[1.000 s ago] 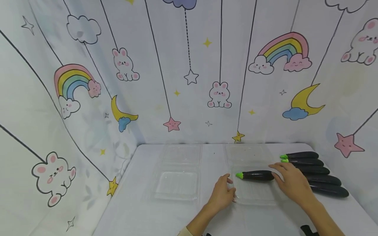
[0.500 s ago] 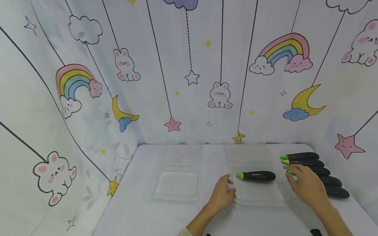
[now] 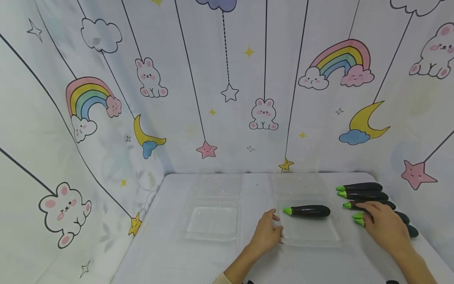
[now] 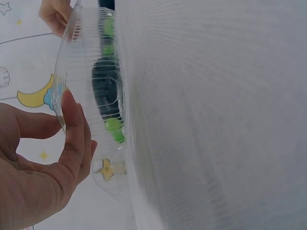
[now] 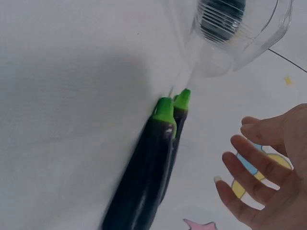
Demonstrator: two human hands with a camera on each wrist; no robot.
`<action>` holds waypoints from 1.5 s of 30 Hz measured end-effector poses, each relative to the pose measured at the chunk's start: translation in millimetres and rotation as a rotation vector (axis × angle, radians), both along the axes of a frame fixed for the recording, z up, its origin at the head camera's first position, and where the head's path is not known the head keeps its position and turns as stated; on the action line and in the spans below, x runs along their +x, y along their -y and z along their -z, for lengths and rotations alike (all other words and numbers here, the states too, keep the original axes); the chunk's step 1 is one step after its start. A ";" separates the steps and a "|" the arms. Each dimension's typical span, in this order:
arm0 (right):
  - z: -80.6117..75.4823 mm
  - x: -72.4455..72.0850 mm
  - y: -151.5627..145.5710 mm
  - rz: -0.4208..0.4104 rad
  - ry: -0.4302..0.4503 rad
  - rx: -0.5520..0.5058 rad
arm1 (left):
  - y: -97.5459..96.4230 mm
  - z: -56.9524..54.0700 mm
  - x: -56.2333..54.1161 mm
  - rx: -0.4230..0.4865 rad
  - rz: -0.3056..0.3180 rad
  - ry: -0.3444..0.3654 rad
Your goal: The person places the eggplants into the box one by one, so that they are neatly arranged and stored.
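Observation:
An eggplant (image 3: 307,211) with a bright green stem end lies in the right-hand clear plastic clamshell box (image 3: 312,238). My left hand (image 3: 265,233) pinches that box's left rim between thumb and fingers, as the left wrist view shows up close. Over a row of several dark eggplants on the right is my right hand (image 3: 384,225), its fingers spread and loosely bent, gripping nothing. It partly hides the nearer ones in the head view. Two of these eggplants (image 5: 139,177) lie beside the hand in the right wrist view, with the box beyond them.
Left of centre another clear clamshell box (image 3: 212,239) lies opened flat on the white table (image 3: 159,252). The farthest eggplants (image 3: 365,187) lie near the table's back right corner. A patterned curtain (image 3: 227,130) hangs right behind the table.
My right hand has left the eggplant in the box and moved right over the row of eggplants. My left hand has stayed at the box's rim.

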State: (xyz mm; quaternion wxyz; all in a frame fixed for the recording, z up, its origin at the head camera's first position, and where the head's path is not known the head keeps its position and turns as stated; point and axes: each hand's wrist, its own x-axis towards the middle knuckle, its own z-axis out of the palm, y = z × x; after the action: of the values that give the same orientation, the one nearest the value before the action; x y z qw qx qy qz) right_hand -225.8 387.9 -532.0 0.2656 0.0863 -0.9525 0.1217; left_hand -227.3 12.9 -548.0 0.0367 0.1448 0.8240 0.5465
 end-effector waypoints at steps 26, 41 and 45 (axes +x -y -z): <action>18.2 18.7 -57.0 0.109 0.121 0.081 | 1.1 -0.9 -0.2 0.038 0.014 0.042; 27.5 27.8 -72.7 0.187 0.241 0.111 | 1.4 1.8 -0.9 0.039 0.005 0.043; 27.2 27.9 -73.2 0.202 0.254 0.118 | 1.8 1.7 -1.4 0.025 0.009 0.041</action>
State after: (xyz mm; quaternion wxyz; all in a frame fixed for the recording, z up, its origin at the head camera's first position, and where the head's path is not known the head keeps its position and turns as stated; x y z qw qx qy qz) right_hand -198.0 461.1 -559.2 0.1484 -0.0106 -0.9877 0.0479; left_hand -228.8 11.1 -549.7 0.0542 0.1381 0.8154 0.5596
